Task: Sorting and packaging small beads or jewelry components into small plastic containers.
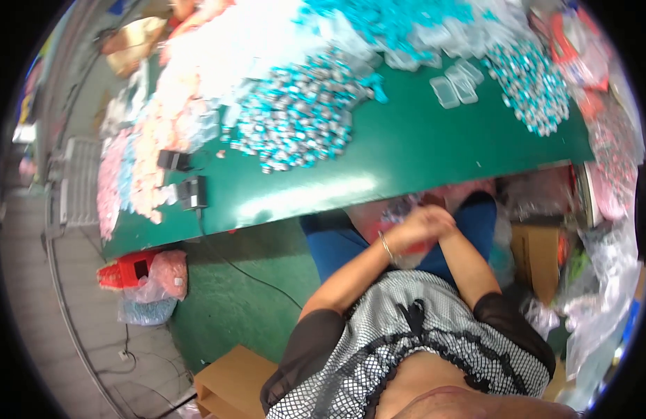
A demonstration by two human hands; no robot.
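My left hand (411, 228), with a bracelet (386, 247) on its wrist, meets my right hand (440, 222) over my lap, just off the front edge of the green table (406, 150). The fingers of both hands look curled together, a little smeared. Whatever lies between them, if anything, is hidden. Just behind the hands, between my knees, are purple and clear small things (396, 209) in what seems to be a reddish bag or tub, partly covered by my left hand.
A large pile of turquoise and silver small pieces (295, 115) lies on the table, with a smaller one (529, 84) at right. Clear plastic boxes (455, 85) lie between them. Two black devices (192, 193) sit at left. Cardboard boxes (536, 262) and bags stand around me.
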